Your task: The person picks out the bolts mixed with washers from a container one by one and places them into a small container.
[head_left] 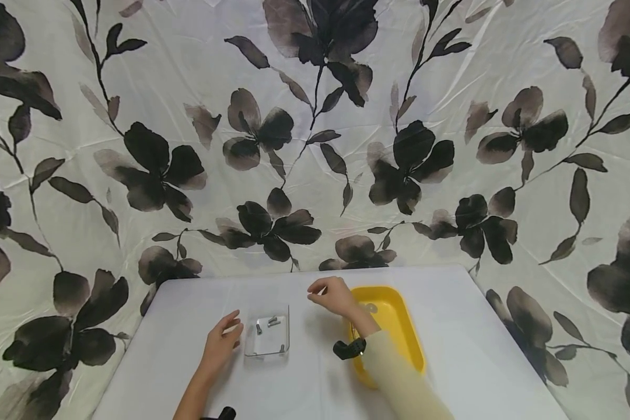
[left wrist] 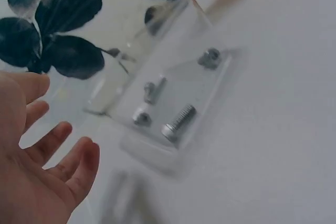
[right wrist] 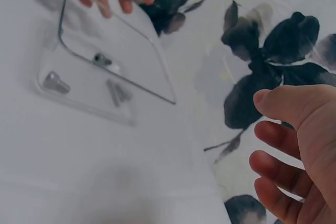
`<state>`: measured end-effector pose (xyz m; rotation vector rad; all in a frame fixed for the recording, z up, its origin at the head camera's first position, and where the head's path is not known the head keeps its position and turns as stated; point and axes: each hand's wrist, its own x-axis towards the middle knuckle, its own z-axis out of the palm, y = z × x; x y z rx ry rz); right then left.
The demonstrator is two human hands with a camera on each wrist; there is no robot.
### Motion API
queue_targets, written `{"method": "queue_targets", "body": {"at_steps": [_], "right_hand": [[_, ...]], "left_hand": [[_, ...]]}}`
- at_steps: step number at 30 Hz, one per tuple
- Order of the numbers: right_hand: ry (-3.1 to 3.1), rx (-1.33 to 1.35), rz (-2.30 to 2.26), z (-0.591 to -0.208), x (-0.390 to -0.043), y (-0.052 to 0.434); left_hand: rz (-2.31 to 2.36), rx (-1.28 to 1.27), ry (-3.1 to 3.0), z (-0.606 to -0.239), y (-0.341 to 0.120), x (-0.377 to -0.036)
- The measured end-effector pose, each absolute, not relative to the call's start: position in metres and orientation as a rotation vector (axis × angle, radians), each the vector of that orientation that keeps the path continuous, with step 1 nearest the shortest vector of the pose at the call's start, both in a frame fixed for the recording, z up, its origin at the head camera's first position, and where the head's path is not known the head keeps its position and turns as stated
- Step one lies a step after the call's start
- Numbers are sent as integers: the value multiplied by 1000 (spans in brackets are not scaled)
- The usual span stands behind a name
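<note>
Clear box [head_left: 266, 354], lodged on the worktop [head_left: 478, 350] just beside the loosely parted, empty fingers of the left hand [head_left: 221, 339]; metal bolts [left wrist: 179, 123] are contained inside. Beyond it, right hand [head_left: 338, 297]: fingers relaxed, nothing held. Yellow tray [head_left: 399, 324], near the right fingers, is partly covered by the sleeve [head_left: 399, 376].

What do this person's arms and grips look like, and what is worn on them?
A long, pale yellow sleeve covers the right arm, with a black device worn at the wrist. The left forearm shows no sleeve where visible; part of another black device shows at the picture's bottom edge. The left grip and right grip wear no gloves.
</note>
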<state>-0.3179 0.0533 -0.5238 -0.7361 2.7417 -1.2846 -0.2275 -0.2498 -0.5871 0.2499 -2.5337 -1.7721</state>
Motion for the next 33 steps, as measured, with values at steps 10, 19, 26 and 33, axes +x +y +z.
{"method": "queue_targets", "body": {"at_steps": [10,19,26,33], "right_hand": [[2773,-655,-1301,-517,-318,91],[2794,-612,-1397,-523,-316,119],[2771,-508,-1369,-539,-314,139],[2793,-489,-1332,-545,-317,152]], "left_hand": [[-1751,67,-2552,-539,-220,-228],[-1847,-77,-2523,-524,-174,-226],[-1998,-208,-2518,-527,-136,-226],[-2027,-219,-2618,-535,-102,-229]]}}
